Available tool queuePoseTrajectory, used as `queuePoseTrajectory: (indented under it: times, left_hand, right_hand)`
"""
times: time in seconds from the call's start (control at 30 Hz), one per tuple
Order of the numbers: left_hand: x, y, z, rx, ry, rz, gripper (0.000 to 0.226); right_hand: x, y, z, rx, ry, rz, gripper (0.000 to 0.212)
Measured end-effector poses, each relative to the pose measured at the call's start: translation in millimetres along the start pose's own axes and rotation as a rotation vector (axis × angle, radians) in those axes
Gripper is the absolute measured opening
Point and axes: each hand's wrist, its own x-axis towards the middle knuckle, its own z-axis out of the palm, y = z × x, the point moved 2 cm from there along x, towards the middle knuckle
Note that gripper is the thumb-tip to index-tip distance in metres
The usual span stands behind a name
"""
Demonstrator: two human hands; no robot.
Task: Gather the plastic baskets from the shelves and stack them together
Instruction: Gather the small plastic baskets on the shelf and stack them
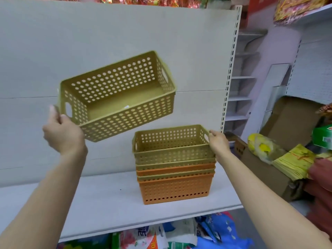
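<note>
My left hand point(62, 133) grips the near left corner of an olive-green perforated plastic basket point(118, 95), holding it tilted in the air above the shelf point(100, 209), up and to the left of the stack. A stack of nested baskets point(175, 164) stands on the shelf at the right: olive-green ones on top, orange ones lower down, an orange one at the bottom. My right hand point(218, 141) rests on the right end of the top basket in the stack, fingers at its rim.
A beige back panel point(107, 42) rises behind the shelf, with a slotted upright point(229, 72) at its right edge. Right of the shelf sit cardboard boxes point(287, 123) and yellow paper bundles point(294, 162). Packaged goods point(179, 234) lie under the shelf.
</note>
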Motion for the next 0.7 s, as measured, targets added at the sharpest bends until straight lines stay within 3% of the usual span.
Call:
queuePoseTrajectory:
  times: [0.1, 0.17, 0.23, 0.3, 0.4, 0.57, 0.63, 0.7]
  left_hand:
    - [-37.7, 10.2, 26.6, 0.188, -0.04, -0.006, 0.041]
    - [-53.2, 6.7, 45.2, 0.284, -0.107, -0.035, 0.04]
    - [-73.5, 9.5, 61.1, 0.392, -0.195, -0.03, 0.039]
    - [-93.4, 11.6, 72.0, 0.447, -0.295, -0.02, 0.035]
    - [-109.5, -2.1, 79.4, 0.44, -0.471, -0.072, 0.035]
    - [-124.8, -43.8, 60.5, 0.149, -0.755, -0.216, 0.065]
    - [-130.4, -54.7, 50.4, 0.169, -0.888, -0.212, 0.04]
    - [-136.0, -66.0, 45.6, 0.186, -0.963, -0.236, 0.033]
  right_hand:
    - [0.8, -4.3, -9.4, 0.092, -0.03, 0.077, 0.062]
    - [1.4, -8.8, -18.2, 0.369, 0.025, -0.071, 0.06]
    - [-2.5, -16.9, -25.5, 0.606, -0.02, -0.187, 0.05]
    - [-3.6, -21.0, -26.1, 0.542, -0.087, -0.267, 0.033]
    - [4.0, -6.2, -25.2, 0.337, -0.055, -0.277, 0.027]
    - [0.0, 24.2, -18.8, 0.269, -0.071, -0.197, 0.033]
    - [-6.8, 28.2, -14.7, 0.265, -0.081, -0.184, 0.033]
    - [-11.8, 35.0, -11.5, 0.276, -0.108, -0.163, 0.028]
